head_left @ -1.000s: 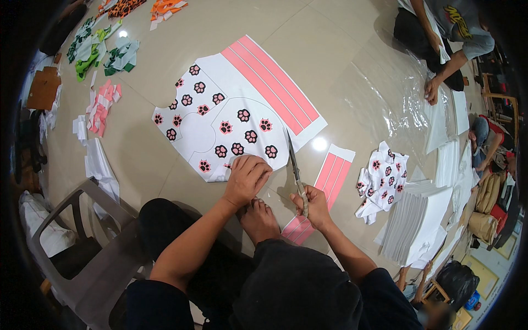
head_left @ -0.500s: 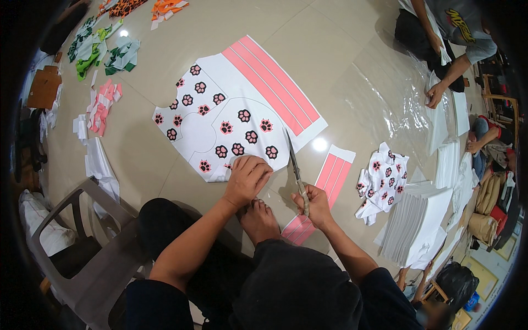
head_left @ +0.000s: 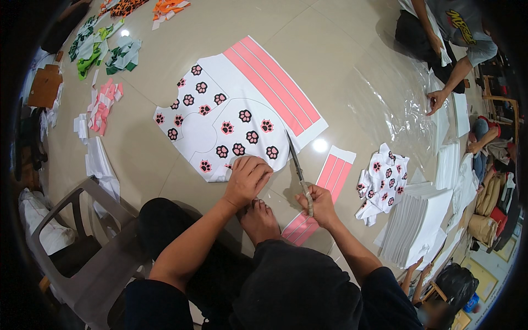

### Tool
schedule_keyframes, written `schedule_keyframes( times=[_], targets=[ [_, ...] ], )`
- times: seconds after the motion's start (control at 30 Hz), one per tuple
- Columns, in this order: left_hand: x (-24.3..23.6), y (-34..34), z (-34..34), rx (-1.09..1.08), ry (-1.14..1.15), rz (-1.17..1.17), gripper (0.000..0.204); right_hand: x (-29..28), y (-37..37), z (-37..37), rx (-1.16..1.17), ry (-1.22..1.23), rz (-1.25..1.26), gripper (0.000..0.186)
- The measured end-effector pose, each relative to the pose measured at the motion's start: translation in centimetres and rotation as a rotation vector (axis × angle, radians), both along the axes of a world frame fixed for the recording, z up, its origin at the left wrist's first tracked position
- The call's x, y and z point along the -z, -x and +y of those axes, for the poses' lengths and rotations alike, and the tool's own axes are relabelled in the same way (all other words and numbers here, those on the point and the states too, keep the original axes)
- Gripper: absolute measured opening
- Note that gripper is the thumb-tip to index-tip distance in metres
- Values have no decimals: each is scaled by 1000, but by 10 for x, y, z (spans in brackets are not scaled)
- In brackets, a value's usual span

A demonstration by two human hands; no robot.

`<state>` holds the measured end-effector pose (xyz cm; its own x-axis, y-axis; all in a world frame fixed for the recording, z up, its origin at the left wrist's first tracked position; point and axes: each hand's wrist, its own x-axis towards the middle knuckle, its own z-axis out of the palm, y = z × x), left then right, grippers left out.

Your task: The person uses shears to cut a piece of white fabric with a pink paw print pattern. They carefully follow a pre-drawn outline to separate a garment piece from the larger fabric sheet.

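A sheet of white fabric [head_left: 201, 132] printed with black-and-pink paw prints and a band of pink stripes lies on the floor ahead of me. My left hand [head_left: 248, 177] is closed on its near edge, fingertips pinched together. In my right hand [head_left: 318, 205] is a pair of scissors [head_left: 295, 159], the blades pointing away from me with their tips at the fabric's right side, by the curved outline under the pink stripes. A separate pink-striped fabric strip [head_left: 334, 175] lies partly beneath my right hand.
Cut paw-print pieces [head_left: 385, 181] lie to the right, beside a tall stack of white sheets [head_left: 415, 220]. Scrap piles, pink [head_left: 103, 107] and green [head_left: 93, 49], are on the left. A grey plastic chair [head_left: 82, 258] stands near left. A co-worker's hand [head_left: 438, 102] handles white sheets at far right.
My right hand and the scissors' handles have shifted slightly right and toward me. My left hand and the fabric have barely moved. The co-worker's hand at far right has moved slightly.
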<state>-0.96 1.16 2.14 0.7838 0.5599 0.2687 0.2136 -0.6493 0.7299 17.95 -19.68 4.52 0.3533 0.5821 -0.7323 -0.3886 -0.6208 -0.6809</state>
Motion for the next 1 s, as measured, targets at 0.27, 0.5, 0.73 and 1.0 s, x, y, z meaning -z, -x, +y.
schedule_keyframes(
  times=[0.27,0.5,0.73,1.0],
  targets=[
    [0,1,0,-3,-7,13,13,4,-6,-8,0,-7,51,28],
    [2,1,0,-4,-3,23,13,1,-11,-10,-37,28,24,25],
    [3,2,-1,-1,5,22,14,-8,-17,1,-105,19,3,26],
    [2,2,-1,0,-11,22,15,-2,-22,14,-92,-21,11,29]
  ],
)
